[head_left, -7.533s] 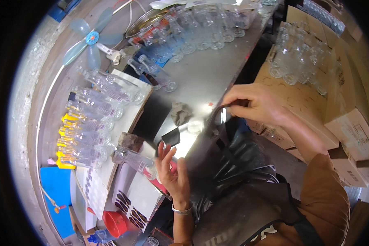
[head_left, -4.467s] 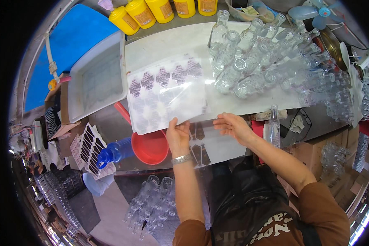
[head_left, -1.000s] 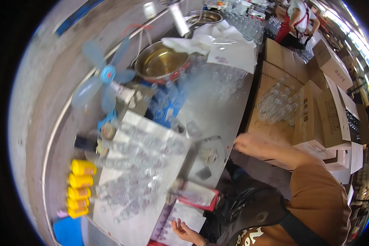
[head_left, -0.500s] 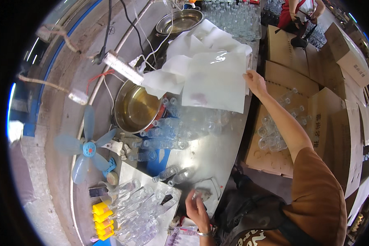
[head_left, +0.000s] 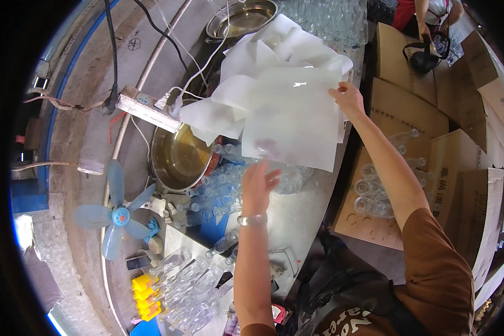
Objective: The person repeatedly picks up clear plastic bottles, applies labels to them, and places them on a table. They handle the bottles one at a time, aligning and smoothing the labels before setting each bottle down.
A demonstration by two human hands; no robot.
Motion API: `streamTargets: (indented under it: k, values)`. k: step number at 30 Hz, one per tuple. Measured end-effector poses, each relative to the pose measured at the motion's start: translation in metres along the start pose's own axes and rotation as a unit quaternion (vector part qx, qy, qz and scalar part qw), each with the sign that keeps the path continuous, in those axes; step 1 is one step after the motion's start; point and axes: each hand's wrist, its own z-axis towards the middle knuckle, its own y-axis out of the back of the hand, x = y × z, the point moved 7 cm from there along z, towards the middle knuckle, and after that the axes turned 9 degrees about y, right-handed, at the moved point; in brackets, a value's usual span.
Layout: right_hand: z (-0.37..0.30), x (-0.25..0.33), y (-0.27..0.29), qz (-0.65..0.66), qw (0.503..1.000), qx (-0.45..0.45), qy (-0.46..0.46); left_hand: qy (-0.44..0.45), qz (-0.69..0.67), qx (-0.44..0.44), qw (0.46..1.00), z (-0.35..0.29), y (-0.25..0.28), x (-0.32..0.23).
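Note:
A square translucent white sheet (head_left: 297, 120) with a faint purplish mark hangs over the glass bottles. My right hand (head_left: 350, 102) pinches its right edge near the top corner. Just below the sheet's lower left edge is my left hand (head_left: 257, 187), its fingers apart, slightly blurred and holding nothing. Behind the sheet lies a loose pile of crumpled white sheets (head_left: 235, 92). Clear glass bottles (head_left: 215, 190) lie on the metal table under and beside my left hand, some covered by the sheet.
Left of the bottles stands a round metal basin (head_left: 179, 159) with yellowish liquid; another basin (head_left: 243, 19) is farther back. A power strip (head_left: 148, 112) and a blue fan (head_left: 117, 217) are at left. More bottles lie near yellow holders (head_left: 145, 297). Cardboard boxes (head_left: 409, 106) and a co-worker (head_left: 428, 14) are at right.
My left hand has moved up from the near table edge to the sheet's lower edge. My right hand still grips the sheet. The view has shifted slightly.

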Motion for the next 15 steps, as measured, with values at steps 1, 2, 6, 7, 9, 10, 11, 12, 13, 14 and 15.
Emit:
streamTargets:
  k: [1,2,6,7,9,10,11,12,13,14,15]
  values:
    - [-0.001,-0.001,0.0,0.013,1.0,-0.002,-0.007,-0.012,-0.013,-0.018,1.0,0.007,0.002,-0.002]
    - [-0.001,-0.005,0.002,0.034,0.999,-0.006,-0.027,-0.023,-0.026,-0.033,0.999,0.015,0.002,-0.001]
    - [-0.001,-0.02,0.001,0.113,0.99,0.013,-0.085,-0.023,-0.1,-0.052,0.993,0.045,0.013,0.004]
    - [-0.001,-0.024,0.0,0.131,0.987,0.028,-0.094,-0.028,-0.119,-0.072,0.99,0.049,0.017,0.006]
    - [-0.001,-0.021,0.002,0.145,0.987,0.009,-0.071,-0.038,-0.111,-0.096,0.988,0.058,0.024,0.005]
    - [-0.001,-0.02,0.003,0.153,0.987,-0.001,-0.059,-0.044,-0.106,-0.109,0.987,0.061,0.028,0.005]
    - [-0.003,-0.019,0.004,0.145,0.988,-0.002,-0.056,-0.047,-0.099,-0.108,0.988,0.062,0.026,0.004]
    - [-0.005,-0.017,0.004,0.138,0.989,-0.002,-0.053,-0.056,-0.087,-0.11,0.989,0.062,0.026,0.006]
    - [-0.008,-0.016,0.003,0.13,0.99,-0.003,-0.051,-0.066,-0.076,-0.111,0.989,0.061,0.025,0.007]
    - [-0.011,-0.013,0.003,0.134,0.99,-0.008,-0.046,-0.077,-0.066,-0.114,0.988,0.059,0.025,0.007]
    - [-0.015,-0.009,0.002,0.139,0.989,-0.013,-0.041,-0.074,-0.061,-0.117,0.989,0.059,0.024,0.008]
